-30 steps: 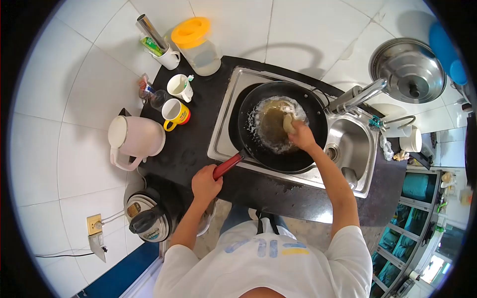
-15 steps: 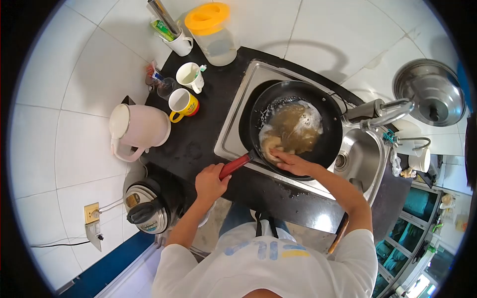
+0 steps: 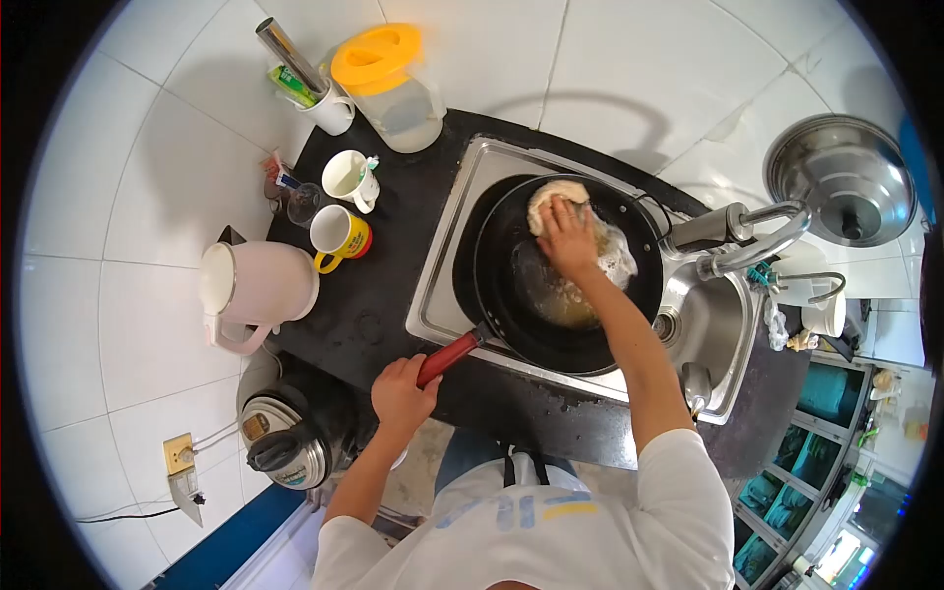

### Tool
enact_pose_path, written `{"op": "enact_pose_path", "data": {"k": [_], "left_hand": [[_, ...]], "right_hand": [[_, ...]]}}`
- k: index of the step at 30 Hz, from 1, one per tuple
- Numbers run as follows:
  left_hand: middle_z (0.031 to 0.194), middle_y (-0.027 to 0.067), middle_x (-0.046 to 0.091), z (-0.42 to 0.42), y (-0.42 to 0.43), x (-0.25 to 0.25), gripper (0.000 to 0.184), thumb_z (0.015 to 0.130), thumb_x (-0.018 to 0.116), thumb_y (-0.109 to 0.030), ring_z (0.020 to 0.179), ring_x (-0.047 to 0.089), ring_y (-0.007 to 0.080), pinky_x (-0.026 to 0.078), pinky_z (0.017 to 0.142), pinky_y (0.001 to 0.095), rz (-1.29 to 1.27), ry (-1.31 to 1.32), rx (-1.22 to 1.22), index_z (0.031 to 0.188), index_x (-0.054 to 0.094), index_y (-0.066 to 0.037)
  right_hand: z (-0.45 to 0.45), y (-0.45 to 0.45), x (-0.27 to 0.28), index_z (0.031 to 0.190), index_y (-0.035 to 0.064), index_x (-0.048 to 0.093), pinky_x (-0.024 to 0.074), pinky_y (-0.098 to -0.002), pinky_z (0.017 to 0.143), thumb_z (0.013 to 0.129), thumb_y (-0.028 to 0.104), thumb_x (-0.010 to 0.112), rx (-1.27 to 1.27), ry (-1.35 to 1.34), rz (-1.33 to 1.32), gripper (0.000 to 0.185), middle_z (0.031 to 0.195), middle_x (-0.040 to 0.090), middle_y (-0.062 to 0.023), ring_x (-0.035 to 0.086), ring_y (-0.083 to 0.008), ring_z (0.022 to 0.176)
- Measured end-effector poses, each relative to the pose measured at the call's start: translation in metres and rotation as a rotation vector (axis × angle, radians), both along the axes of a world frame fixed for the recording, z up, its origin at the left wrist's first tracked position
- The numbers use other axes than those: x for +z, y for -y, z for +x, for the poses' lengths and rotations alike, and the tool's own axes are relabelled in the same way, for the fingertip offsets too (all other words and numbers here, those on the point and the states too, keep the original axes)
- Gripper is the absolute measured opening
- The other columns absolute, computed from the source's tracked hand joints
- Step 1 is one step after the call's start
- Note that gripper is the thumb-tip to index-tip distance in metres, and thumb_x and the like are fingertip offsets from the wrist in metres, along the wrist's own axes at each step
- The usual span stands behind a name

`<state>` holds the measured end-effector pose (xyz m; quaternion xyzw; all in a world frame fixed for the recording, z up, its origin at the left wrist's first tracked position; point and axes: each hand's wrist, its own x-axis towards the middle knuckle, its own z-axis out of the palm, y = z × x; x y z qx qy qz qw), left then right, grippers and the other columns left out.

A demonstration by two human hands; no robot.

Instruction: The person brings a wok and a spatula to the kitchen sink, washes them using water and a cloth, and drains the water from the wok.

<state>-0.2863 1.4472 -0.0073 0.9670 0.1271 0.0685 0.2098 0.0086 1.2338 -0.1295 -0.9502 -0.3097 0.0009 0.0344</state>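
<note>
A large black wok (image 3: 521,329) rests over the left basin of the steel sink, with cloudy, foamy water (image 3: 619,258) pooled inside. My left hand (image 3: 401,393) is wrapped around its red handle (image 3: 449,359), at the near left. Against the wok's far inner wall, my right hand (image 3: 568,241) presses a soft beige scrubber (image 3: 557,197), which looks like a loofah or cloth. The fingers lie over the scrubber and hide part of it.
A faucet (image 3: 757,236) arches over the right basin (image 3: 723,315) of the sink. On the counter's left stand a yellow-lidded pitcher (image 3: 408,113), two mugs (image 3: 339,234) and a pink kettle (image 3: 261,285). A rice cooker (image 3: 285,442) is lower left. A steel lid (image 3: 836,177) leans against the wall.
My right hand has moved with the scrubber from the wok's near side up to its far wall. The water has slid toward the middle. My left hand still grips the handle.
</note>
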Motion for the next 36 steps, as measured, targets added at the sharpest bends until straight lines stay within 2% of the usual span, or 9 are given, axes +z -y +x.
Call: {"op": "enact_pose_path", "data": {"k": [5, 7, 13, 19, 22, 25, 30, 32, 36], "left_hand": [[0.079, 0.0096, 0.061, -0.003, 0.0, -0.004, 0.039, 0.062, 0.078, -0.02, 0.076, 0.062, 0.0306, 0.05, 0.068, 0.0392, 0.009, 0.009, 0.013, 0.097, 0.065, -0.007], [0.079, 0.0103, 0.062, -0.002, 0.0, -0.003, 0.038, 0.063, 0.078, -0.019, 0.076, 0.062, 0.0312, 0.05, 0.068, 0.0395, -0.014, -0.007, 0.023, 0.097, 0.065, -0.007], [0.08, 0.0114, 0.063, -0.001, -0.001, 0.001, 0.036, 0.064, 0.078, -0.018, 0.077, 0.062, 0.032, 0.05, 0.069, 0.0396, -0.045, -0.035, 0.031, 0.096, 0.066, -0.006], [0.08, 0.0115, 0.063, 0.0, 0.0, 0.0, 0.035, 0.064, 0.077, -0.018, 0.077, 0.062, 0.0319, 0.05, 0.069, 0.0396, -0.036, -0.021, 0.025, 0.095, 0.066, -0.007], [0.079, 0.0107, 0.062, 0.0, 0.0, -0.001, 0.035, 0.064, 0.077, -0.019, 0.076, 0.062, 0.0313, 0.05, 0.068, 0.0396, -0.032, -0.017, 0.021, 0.095, 0.066, -0.007], [0.077, 0.009, 0.06, 0.001, -0.001, -0.002, 0.034, 0.064, 0.077, -0.02, 0.073, 0.062, 0.03, 0.05, 0.065, 0.0392, -0.016, -0.007, 0.01, 0.093, 0.065, -0.008], [0.075, 0.0088, 0.06, 0.0, 0.0, -0.002, 0.033, 0.064, 0.076, -0.02, 0.071, 0.061, 0.0297, 0.05, 0.064, 0.0392, 0.001, -0.006, 0.013, 0.093, 0.065, -0.008], [0.075, 0.0088, 0.06, 0.001, 0.0, -0.003, 0.034, 0.064, 0.076, -0.02, 0.071, 0.061, 0.0297, 0.05, 0.064, 0.0391, -0.006, 0.005, 0.017, 0.093, 0.065, -0.008], [0.076, 0.009, 0.061, 0.001, 0.001, 0.0, 0.034, 0.063, 0.076, -0.02, 0.072, 0.062, 0.0297, 0.05, 0.064, 0.039, -0.021, 0.004, 0.023, 0.093, 0.065, -0.008]], "right_hand": [[0.016, 0.065, -0.002, 0.143, 0.0185, 0.035, 0.0124, -0.0519, 0.114, 0.083, 0.028, 0.057, -0.063, 0.273, -0.387, 0.065, 0.149, 0.029, -0.0049, 0.026, -0.0231, 0.138], [0.003, 0.079, 0.041, 0.145, 0.0149, 0.032, 0.0105, -0.0494, 0.115, 0.09, 0.024, 0.048, -0.092, 0.056, -0.41, 0.058, 0.151, 0.027, -0.0052, 0.022, -0.0248, 0.14], [-0.035, 0.155, 0.017, 0.136, 0.0081, 0.043, 0.0172, -0.0488, 0.114, 0.081, 0.028, 0.06, 0.075, 0.197, -0.541, 0.061, 0.146, 0.034, -0.0149, 0.027, -0.0292, 0.138], [-0.099, 0.149, 0.036, 0.124, 0.0031, 0.053, 0.0385, -0.0455, 0.101, 0.08, 0.024, 0.058, 0.322, -0.645, -0.174, 0.049, 0.13, 0.047, -0.0245, 0.048, -0.0388, 0.117], [-0.116, 0.109, 0.046, 0.144, 0.0059, 0.032, 0.0118, -0.0365, 0.116, 0.097, 0.026, 0.041, 0.373, -1.11, 0.003, 0.052, 0.152, 0.016, -0.0257, 0.012, -0.0327, 0.144], [-0.126, 0.064, 0.034, 0.146, 0.0032, 0.026, 0.0106, -0.0363, 0.116, 0.098, 0.026, 0.04, 0.427, -1.19, 0.367, 0.055, 0.154, 0.008, -0.0246, 0.008, -0.0324, 0.144], [-0.092, -0.021, -0.002, 0.145, -0.0044, 0.019, 0.0099, -0.0368, 0.116, 0.097, 0.02, 0.043, 0.414, -0.762, 0.628, 0.059, 0.154, 0.001, -0.0267, 0.004, -0.0358, 0.144], [-0.069, -0.049, -0.006, 0.142, -0.0034, 0.022, 0.0194, -0.0425, 0.114, 0.093, 0.021, 0.051, 0.24, -0.521, 0.72, 0.063, 0.15, 0.01, -0.0323, 0.016, -0.0456, 0.139], [-0.024, -0.048, -0.013, 0.144, 0.0077, 0.027, 0.0225, -0.0515, 0.111, 0.088, 0.034, 0.058, -0.058, -0.137, 0.371, 0.069, 0.15, 0.018, -0.026, 0.025, -0.039, 0.137]]}}
